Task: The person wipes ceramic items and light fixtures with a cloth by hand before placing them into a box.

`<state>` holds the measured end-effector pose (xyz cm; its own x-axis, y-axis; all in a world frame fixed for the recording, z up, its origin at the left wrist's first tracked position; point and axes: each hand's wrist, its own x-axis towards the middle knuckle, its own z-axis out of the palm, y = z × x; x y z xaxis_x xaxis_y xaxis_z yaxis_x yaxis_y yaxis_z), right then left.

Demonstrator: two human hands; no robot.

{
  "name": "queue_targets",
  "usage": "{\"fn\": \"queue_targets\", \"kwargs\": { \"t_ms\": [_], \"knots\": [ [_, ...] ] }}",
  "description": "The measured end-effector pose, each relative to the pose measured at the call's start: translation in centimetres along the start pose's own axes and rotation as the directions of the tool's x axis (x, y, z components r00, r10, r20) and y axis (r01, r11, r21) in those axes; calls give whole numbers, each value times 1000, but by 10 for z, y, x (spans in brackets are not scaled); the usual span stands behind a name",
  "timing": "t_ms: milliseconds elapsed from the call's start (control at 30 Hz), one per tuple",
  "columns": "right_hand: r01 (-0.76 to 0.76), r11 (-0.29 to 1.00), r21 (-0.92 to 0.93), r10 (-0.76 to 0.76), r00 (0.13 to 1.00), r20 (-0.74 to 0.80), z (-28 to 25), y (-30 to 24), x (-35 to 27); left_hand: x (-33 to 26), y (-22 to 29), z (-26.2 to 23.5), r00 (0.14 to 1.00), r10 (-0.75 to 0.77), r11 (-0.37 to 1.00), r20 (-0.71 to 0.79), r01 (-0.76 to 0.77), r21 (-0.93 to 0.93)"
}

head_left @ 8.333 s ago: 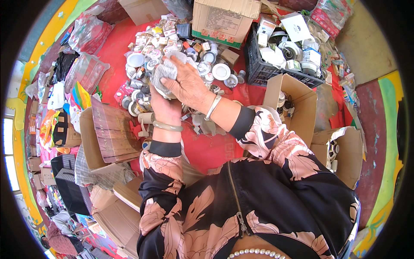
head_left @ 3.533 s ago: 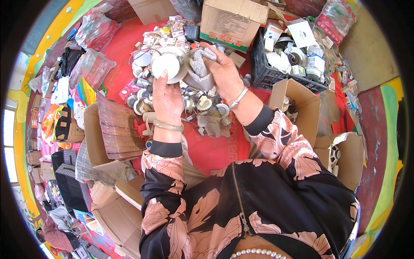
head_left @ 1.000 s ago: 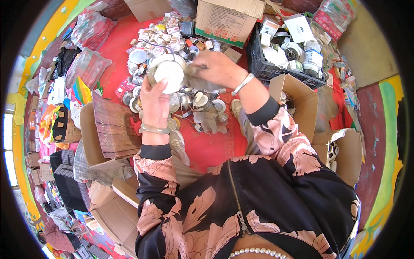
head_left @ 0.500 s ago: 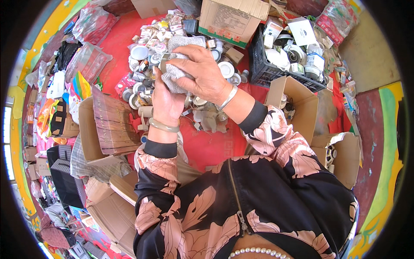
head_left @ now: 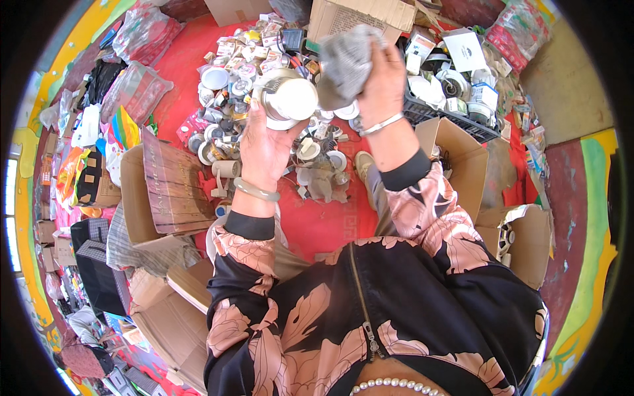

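Observation:
My left hand (head_left: 264, 146) grips a round white downlight (head_left: 294, 99) with a wide rim and a silvery body, holding it up over the pile. My right hand (head_left: 384, 89) is closed on a grey cloth (head_left: 343, 65), apart from the downlight and to its right. The cloth hangs crumpled and is slightly blurred. Beneath both hands spreads a heap of small lamps and light fittings (head_left: 214, 78), some white and round, some in small cartons. The left fingers are partly hidden behind the downlight.
A black plastic crate (head_left: 422, 113) at the upper right holds more fittings. Open cardboard boxes stand at the left (head_left: 135, 198) and right (head_left: 465, 162). A large carton (head_left: 360, 20) sits at the back. Red cloth (head_left: 323, 228) covers the floor.
The cloth has come off the item in my left hand, so the white downlight now shows. My right hand has moved right with the cloth; my left hand has shifted slightly.

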<state>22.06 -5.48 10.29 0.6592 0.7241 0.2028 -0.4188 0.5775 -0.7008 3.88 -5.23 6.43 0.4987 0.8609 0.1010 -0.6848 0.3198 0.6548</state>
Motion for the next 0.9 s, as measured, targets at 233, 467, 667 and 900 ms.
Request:
{"fn": "queue_targets", "kwargs": {
  "t_ms": [233, 467, 667, 900],
  "knots": [
    [248, 929, -277, -168, 945, 281, 16, -11, -20, 3, -4, 1, 999, -26, 1000, 23, 26, -16],
    [261, 918, -298, -217, 961, 174, 14, -19, -5, 7, -10, -9, 991, -36, 999, -128, 40, 31],
    [-86, 995, -56, 86, 996, -1, -39, -41, 43, 11, 1, -18, 943, 152, 987, -295, -129, 98],
    [536, 424, -730, -349, 840, 414, -39, -39, 34, 6, 12, -22, 962, 189, 942, -195, -122, 312]
  ]
}}
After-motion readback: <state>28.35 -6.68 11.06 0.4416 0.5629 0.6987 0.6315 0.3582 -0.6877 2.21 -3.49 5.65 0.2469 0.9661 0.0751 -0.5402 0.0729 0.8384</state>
